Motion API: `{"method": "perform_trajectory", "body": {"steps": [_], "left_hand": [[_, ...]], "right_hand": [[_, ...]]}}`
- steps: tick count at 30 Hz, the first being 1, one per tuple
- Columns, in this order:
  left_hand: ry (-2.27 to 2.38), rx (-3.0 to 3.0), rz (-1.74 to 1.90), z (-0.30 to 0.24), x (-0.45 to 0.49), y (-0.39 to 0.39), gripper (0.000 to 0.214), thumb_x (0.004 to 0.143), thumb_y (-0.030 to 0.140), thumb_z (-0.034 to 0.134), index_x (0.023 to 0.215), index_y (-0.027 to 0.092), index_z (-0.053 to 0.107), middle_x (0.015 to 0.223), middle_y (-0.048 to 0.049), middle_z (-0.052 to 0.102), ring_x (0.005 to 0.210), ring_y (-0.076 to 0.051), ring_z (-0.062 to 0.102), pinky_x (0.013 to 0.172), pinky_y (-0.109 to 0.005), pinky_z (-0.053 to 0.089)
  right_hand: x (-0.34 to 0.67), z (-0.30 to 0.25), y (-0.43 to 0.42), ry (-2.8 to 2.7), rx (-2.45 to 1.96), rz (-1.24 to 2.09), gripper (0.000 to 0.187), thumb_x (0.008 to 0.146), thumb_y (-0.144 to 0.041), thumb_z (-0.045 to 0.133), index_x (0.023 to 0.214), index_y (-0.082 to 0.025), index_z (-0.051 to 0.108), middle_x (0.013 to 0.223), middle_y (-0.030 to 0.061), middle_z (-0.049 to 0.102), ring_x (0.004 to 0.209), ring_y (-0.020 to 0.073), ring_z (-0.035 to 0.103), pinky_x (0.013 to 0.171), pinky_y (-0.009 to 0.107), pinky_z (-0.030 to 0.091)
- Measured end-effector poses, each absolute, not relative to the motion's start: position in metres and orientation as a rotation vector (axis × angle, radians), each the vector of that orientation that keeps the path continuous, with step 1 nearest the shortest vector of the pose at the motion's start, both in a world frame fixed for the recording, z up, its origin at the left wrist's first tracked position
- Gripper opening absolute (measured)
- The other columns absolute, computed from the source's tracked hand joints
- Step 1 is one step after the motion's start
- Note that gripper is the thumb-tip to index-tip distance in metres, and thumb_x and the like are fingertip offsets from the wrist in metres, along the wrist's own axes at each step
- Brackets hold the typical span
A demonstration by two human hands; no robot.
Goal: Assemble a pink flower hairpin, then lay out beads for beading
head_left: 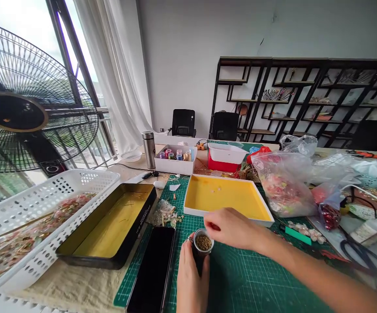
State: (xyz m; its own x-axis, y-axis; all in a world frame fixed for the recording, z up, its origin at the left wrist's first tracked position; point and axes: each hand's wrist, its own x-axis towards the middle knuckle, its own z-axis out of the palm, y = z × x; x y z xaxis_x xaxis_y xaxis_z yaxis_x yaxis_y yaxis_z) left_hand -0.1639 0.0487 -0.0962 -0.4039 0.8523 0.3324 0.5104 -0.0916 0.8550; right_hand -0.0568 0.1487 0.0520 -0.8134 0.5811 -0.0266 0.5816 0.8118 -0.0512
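Note:
My left hand [190,274] is wrapped around a small dark cup with a silvery rim [196,253], held upright over the green cutting mat [240,274]. Inside the cup lie many thin gold-coloured pins [204,242]. Just beyond the rim, on its right, is my right hand [229,227], fingers curled together. Whatever its fingertips might hold is hidden. A black phone [154,267] lies left of my left hand. Behind my right hand stands a shallow white tray with a yellow bottom [222,193], a few tiny pale pieces in it.
To the left are a black-rimmed tin [90,261] and a white perforated basket [21,263] of pink ornaments. Plastic bags [282,187] and a glue bottle [371,228] lie right. A steel flask [149,150] and a white box of small jars [175,166] stand behind.

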Motion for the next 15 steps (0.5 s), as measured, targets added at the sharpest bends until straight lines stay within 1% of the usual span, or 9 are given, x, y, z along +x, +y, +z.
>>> {"method": "perform_trajectory", "body": {"steps": [2,4,5,7,9,10,12,14,15], "left_hand": [[1.883,1.473,1.466,-0.097,-0.164,0.049,0.036,0.091,0.025,0.043,0.126,0.016,0.042,0.125,-0.0175,0.057,0.116,-0.029,0.058,0.096,-0.049,0.049],[1.904,1.483,1.424,-0.098,-0.164,0.050,0.039,0.090,0.029,0.044,0.125,0.014,0.042,0.124,-0.0196,0.057,0.115,-0.031,0.059,0.095,-0.050,0.050],[1.915,1.504,1.399,-0.098,-0.165,0.050,0.041,0.089,0.032,0.045,0.125,0.012,0.042,0.124,-0.0209,0.057,0.116,-0.032,0.059,0.095,-0.050,0.050],[1.945,1.550,1.355,-0.099,-0.168,0.050,0.046,0.089,0.037,0.046,0.126,0.010,0.041,0.125,-0.0225,0.057,0.117,-0.033,0.058,0.096,-0.050,0.049],[2.004,1.565,1.314,-0.101,-0.172,0.052,0.051,0.088,0.043,0.047,0.126,0.009,0.042,0.125,-0.0237,0.058,0.116,-0.034,0.058,0.095,-0.050,0.050],[2.037,1.563,1.288,-0.102,-0.174,0.052,0.054,0.087,0.045,0.048,0.126,0.009,0.042,0.124,-0.0243,0.058,0.116,-0.035,0.059,0.094,-0.050,0.051],[2.063,1.592,1.247,-0.105,-0.175,0.053,0.054,0.085,0.048,0.051,0.124,0.010,0.044,0.122,-0.0238,0.061,0.113,-0.035,0.062,0.090,-0.049,0.053],[2.009,1.684,1.272,-0.110,-0.171,0.052,0.049,0.084,0.046,0.053,0.120,0.014,0.046,0.118,-0.0202,0.065,0.109,-0.033,0.064,0.088,-0.046,0.055],[1.964,1.739,1.303,-0.113,-0.168,0.052,0.046,0.083,0.045,0.054,0.118,0.016,0.046,0.116,-0.0178,0.067,0.107,-0.032,0.066,0.087,-0.044,0.055]], "right_hand": [[-0.060,0.049,0.142,3.016,0.920,-0.159,0.018,0.084,-0.019,0.057,0.066,-0.019,0.059,0.064,-0.0039,0.063,0.055,0.0095,0.052,0.049,0.024,0.025],[-0.059,0.044,0.141,3.030,0.932,-0.202,0.021,0.084,-0.020,0.057,0.063,-0.018,0.057,0.064,-0.0027,0.064,0.055,0.0104,0.053,0.049,0.025,0.024],[-0.055,0.042,0.143,3.040,0.957,-0.220,0.018,0.085,-0.019,0.056,0.067,-0.019,0.058,0.067,-0.0031,0.065,0.058,0.0102,0.055,0.050,0.024,0.026],[-0.037,0.039,0.150,3.056,1.071,-0.227,0.012,0.087,-0.016,0.051,0.082,-0.022,0.060,0.081,-0.0055,0.068,0.069,0.0087,0.059,0.057,0.020,0.033],[-0.006,0.037,0.155,3.025,1.276,-0.179,0.015,0.090,-0.015,0.047,0.092,-0.023,0.059,0.091,-0.0056,0.068,0.078,0.0086,0.061,0.066,0.018,0.038],[0.012,0.034,0.156,2.980,1.405,-0.133,0.014,0.092,-0.017,0.046,0.094,-0.022,0.059,0.092,-0.0033,0.068,0.080,0.0106,0.062,0.069,0.019,0.039],[0.046,0.024,0.152,2.842,1.658,-0.032,0.015,0.093,-0.026,0.049,0.093,-0.017,0.061,0.090,0.0044,0.068,0.080,0.0184,0.064,0.070,0.027,0.043],[0.070,0.009,0.144,2.710,1.819,0.035,0.024,0.090,-0.035,0.057,0.096,-0.012,0.063,0.091,0.0118,0.068,0.083,0.0274,0.065,0.072,0.035,0.046],[0.076,0.000,0.140,2.659,1.873,0.060,0.031,0.088,-0.038,0.060,0.101,-0.010,0.063,0.093,0.0151,0.067,0.087,0.0314,0.064,0.073,0.039,0.047]]}}
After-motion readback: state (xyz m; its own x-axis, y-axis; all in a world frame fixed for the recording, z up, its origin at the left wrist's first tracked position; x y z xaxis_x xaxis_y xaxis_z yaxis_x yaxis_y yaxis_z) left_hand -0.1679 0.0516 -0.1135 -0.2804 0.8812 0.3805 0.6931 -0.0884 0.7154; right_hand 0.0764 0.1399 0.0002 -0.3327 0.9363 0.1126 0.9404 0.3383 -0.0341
